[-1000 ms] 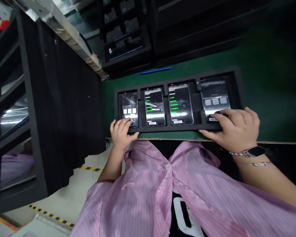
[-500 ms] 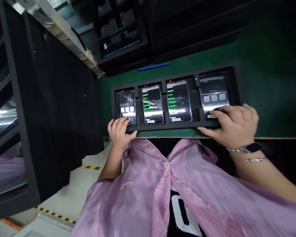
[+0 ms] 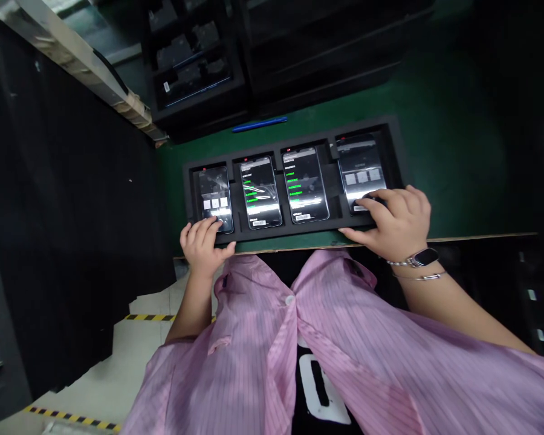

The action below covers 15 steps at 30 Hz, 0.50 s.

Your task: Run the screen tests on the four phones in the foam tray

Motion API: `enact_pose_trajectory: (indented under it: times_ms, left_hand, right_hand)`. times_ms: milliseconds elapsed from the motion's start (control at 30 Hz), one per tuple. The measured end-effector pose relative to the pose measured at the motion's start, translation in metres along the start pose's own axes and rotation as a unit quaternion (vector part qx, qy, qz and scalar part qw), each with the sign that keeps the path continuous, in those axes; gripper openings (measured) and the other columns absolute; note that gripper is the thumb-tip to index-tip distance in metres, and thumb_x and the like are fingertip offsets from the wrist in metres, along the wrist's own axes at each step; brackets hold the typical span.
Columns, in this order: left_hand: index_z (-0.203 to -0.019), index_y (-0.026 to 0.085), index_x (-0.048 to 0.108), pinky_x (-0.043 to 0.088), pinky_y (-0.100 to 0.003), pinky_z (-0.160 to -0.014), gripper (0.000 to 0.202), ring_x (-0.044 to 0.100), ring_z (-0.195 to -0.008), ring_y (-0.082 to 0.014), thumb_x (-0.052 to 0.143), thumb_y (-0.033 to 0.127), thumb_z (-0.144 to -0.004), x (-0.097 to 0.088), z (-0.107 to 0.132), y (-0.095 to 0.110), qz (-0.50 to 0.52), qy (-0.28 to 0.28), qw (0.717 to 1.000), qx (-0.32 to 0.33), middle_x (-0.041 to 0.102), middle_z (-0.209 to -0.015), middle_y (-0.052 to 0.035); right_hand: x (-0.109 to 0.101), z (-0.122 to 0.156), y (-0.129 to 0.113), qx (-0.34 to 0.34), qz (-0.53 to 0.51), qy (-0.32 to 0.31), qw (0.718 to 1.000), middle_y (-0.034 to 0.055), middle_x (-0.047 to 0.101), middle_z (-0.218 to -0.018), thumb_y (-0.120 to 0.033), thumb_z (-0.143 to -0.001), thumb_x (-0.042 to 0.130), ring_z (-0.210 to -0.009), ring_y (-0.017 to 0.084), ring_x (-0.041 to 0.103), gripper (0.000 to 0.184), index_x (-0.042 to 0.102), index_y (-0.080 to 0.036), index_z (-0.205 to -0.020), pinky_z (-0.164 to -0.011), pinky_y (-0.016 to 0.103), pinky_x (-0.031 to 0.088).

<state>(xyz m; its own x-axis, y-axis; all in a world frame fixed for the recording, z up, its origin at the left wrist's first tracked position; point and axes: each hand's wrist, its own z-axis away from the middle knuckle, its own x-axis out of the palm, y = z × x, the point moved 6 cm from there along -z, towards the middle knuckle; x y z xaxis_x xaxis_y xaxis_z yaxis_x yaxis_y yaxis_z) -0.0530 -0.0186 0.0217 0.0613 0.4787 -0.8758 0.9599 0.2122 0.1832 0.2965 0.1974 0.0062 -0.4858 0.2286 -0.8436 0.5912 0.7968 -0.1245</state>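
A black foam tray [image 3: 265,237] lies near the table's front edge, with a smartphone in each pocket. Over the lower end of the leftmost smartphone [image 3: 215,184] rests my left hand [image 3: 202,244], fingers apart on the screen and thumb by the tray's front rim. My right hand [image 3: 392,220] spreads over the bottom of the rightmost smartphone [image 3: 360,160], its thumb at the front rim too. Both of these screens show a row of white boxes. Between them, the second phone [image 3: 260,190] and the third phone [image 3: 304,184] display green and white text lines.
A blue pen [image 3: 260,124] lies behind the tray on the green table [image 3: 453,181]. Farther back stand dark stacked trays [image 3: 194,84] with devices in them. At the left rises a tall black stack [image 3: 72,199], beside a taped metal post [image 3: 95,72].
The camera view has shifted, so the tray, hands and table appear farther left. Both hands keep about the same places on the end phones.
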Motion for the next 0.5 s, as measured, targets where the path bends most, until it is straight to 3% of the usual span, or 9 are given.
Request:
enact_pose_trajectory:
  times_ms: [200, 367, 500]
  left_hand:
    - [-0.114, 0.026, 0.073, 0.032, -0.049, -0.119, 0.057, 0.068, -0.119, -0.0316, 0.052, 0.074, -0.090, 0.004, 0.004, -0.003, 0.011, -0.028, 0.999, -0.032, 0.076, -0.127, -0.0089]
    - [-0.117, 0.025, 0.072, 0.033, -0.049, -0.120, 0.055, 0.066, -0.121, -0.0304, 0.052, 0.071, -0.094, -0.007, -0.004, 0.002, 0.031, -0.039, 0.998, -0.033, 0.074, -0.128, -0.0098]
    - [-0.131, 0.022, 0.068, 0.031, -0.054, -0.122, 0.062, 0.049, -0.141, -0.0370, 0.055, 0.071, -0.094, -0.013, -0.022, -0.001, 0.035, -0.048, 0.995, -0.084, 0.061, -0.146, -0.0157]
  right_hand:
    - [0.002, 0.002, 0.000, -0.016, 0.025, 0.017, 0.999, 0.0113, 0.069, -0.112, -0.077, -0.087, 0.061, -0.106, 0.029, 0.059, 0.061, 0.071, -0.021, -0.111, -0.110, 0.050, 0.042]
    - [0.003, 0.003, 0.001, -0.002, 0.023, 0.004, 1.000, 0.0119, 0.069, -0.111, -0.079, -0.086, 0.060, -0.105, 0.030, 0.061, 0.064, 0.072, -0.021, -0.110, -0.110, 0.050, 0.043]
    - [0.008, 0.006, 0.004, 0.012, 0.033, -0.008, 0.999, 0.0114, 0.069, -0.112, -0.080, -0.084, 0.059, -0.106, 0.031, 0.060, 0.063, 0.073, -0.023, -0.109, -0.110, 0.050, 0.043]
